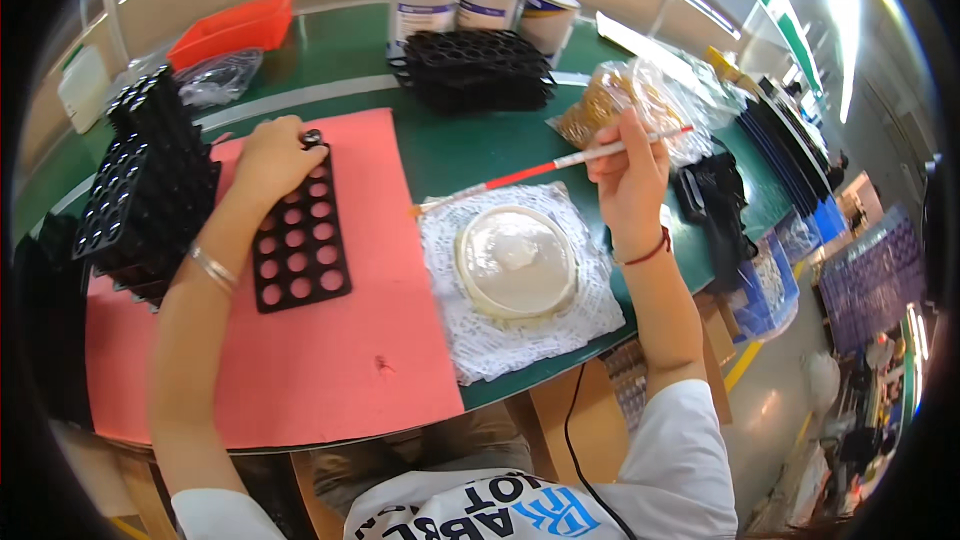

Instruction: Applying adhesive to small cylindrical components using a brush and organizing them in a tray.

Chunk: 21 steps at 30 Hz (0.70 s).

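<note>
My right hand grips a thin paintbrush with a red and white handle. Its bristle end points left, above the near-left area of a round white dish holding a pale, glossy substance. Under the dish lies a white patterned cloth or paper. At the far end of a black tray with round holes, my left hand is closed, its fingertips at a small dark round part. The tray lies flat on a pink mat; pink shows through its holes.
Stacked black trays rise left of my left forearm. More black trays sit in front of several cans at the back. A plastic bag of brownish pieces lies beyond my right hand. A red bin stands far left.
</note>
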Each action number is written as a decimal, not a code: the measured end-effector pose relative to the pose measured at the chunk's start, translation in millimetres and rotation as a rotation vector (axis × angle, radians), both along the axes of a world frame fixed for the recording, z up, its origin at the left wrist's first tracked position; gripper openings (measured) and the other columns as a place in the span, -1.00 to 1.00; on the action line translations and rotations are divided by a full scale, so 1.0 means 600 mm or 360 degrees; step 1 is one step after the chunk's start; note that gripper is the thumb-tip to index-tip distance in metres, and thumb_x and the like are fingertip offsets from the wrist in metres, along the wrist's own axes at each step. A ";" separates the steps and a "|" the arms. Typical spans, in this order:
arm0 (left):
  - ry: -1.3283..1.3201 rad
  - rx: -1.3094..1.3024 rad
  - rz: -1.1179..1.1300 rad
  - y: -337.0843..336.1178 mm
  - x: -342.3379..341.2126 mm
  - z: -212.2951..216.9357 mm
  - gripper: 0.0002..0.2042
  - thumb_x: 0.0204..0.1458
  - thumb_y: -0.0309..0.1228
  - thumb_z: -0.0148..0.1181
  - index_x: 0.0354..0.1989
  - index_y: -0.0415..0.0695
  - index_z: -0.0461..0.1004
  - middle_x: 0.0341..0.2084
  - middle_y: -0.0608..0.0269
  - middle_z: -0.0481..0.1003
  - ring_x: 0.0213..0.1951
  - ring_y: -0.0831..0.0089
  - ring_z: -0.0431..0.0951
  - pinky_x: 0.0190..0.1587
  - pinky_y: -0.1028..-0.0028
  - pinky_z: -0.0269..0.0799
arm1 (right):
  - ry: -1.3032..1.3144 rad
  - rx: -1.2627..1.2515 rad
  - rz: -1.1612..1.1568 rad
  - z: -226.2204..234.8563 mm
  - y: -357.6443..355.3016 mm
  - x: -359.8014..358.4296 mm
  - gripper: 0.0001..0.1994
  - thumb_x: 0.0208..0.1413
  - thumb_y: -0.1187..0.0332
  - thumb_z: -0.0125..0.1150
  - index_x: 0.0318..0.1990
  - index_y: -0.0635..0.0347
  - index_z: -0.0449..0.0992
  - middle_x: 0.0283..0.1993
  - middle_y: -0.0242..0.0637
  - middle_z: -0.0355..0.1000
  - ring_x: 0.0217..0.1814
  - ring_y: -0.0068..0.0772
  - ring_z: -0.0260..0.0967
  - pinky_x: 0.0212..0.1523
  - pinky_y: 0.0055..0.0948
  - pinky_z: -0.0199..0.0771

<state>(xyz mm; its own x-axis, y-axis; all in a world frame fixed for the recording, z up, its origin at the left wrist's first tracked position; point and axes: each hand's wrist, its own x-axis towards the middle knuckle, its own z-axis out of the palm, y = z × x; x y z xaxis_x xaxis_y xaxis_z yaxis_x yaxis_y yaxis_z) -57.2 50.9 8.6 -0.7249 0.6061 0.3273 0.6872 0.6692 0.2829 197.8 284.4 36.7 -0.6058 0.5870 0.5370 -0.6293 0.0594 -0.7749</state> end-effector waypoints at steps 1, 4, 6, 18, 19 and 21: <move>-0.0004 0.0068 -0.0024 0.000 0.007 0.000 -0.72 -0.24 -0.24 0.16 -0.47 -0.23 0.44 -0.52 0.01 0.47 -0.36 0.11 0.48 -0.29 0.25 0.37 | 0.0000 -0.0003 -0.0024 0.000 0.002 0.002 -0.69 0.14 0.27 -0.06 -0.52 0.34 0.39 -0.63 -0.31 0.32 -0.71 -0.57 0.25 -0.69 -0.64 0.26; 0.0043 0.0261 -0.0084 -0.018 0.019 0.005 -0.79 -0.25 -0.34 0.17 -0.50 -0.23 0.40 -0.55 0.08 0.45 -0.40 0.18 0.46 -0.34 0.32 0.33 | 0.0054 0.0051 -0.0046 0.006 -0.005 -0.002 -0.67 0.13 0.25 -0.05 -0.53 0.34 0.41 -0.64 -0.31 0.32 -0.71 -0.58 0.25 -0.71 -0.66 0.24; 0.0052 0.0359 -0.0177 -0.019 0.057 0.019 -0.80 -0.26 -0.39 0.17 -0.49 -0.24 0.38 -0.56 0.11 0.41 -0.42 0.23 0.43 -0.34 0.35 0.32 | 0.0083 0.0081 -0.0135 0.006 -0.001 0.008 -0.67 0.13 0.25 -0.05 -0.54 0.34 0.41 -0.65 -0.30 0.32 -0.72 -0.57 0.24 -0.72 -0.66 0.22; -0.0397 0.0318 -0.0819 -0.114 0.235 0.001 -0.73 -0.40 -0.57 0.21 -0.42 -0.16 0.35 -0.55 0.24 0.39 -0.56 0.33 0.41 -0.52 0.49 0.34 | 0.0659 0.1103 -0.0470 0.014 -0.015 0.035 -0.57 0.17 0.27 -0.16 -0.73 0.26 0.21 -0.79 -0.35 0.14 -0.77 -0.60 -0.02 -0.74 -0.57 -0.13; -0.0470 0.0263 -0.0821 -0.112 0.234 -0.002 -0.73 -0.39 -0.57 0.21 -0.42 -0.16 0.35 -0.53 0.24 0.40 -0.55 0.33 0.42 -0.52 0.49 0.34 | 0.0640 0.1119 -0.0453 0.013 -0.014 0.039 -0.57 0.17 0.26 -0.16 -0.74 0.25 0.20 -0.79 -0.35 0.14 -0.77 -0.60 -0.02 -0.74 -0.57 -0.13; -0.0463 0.0299 -0.0863 -0.102 0.232 -0.012 -0.74 -0.37 -0.57 0.21 -0.41 -0.16 0.36 -0.53 0.24 0.41 -0.55 0.34 0.43 -0.51 0.50 0.35 | 0.0592 0.1128 -0.0469 0.010 -0.015 0.045 -0.56 0.16 0.22 -0.15 -0.74 0.23 0.19 -0.79 -0.36 0.15 -0.78 -0.60 -0.03 -0.73 -0.57 -0.15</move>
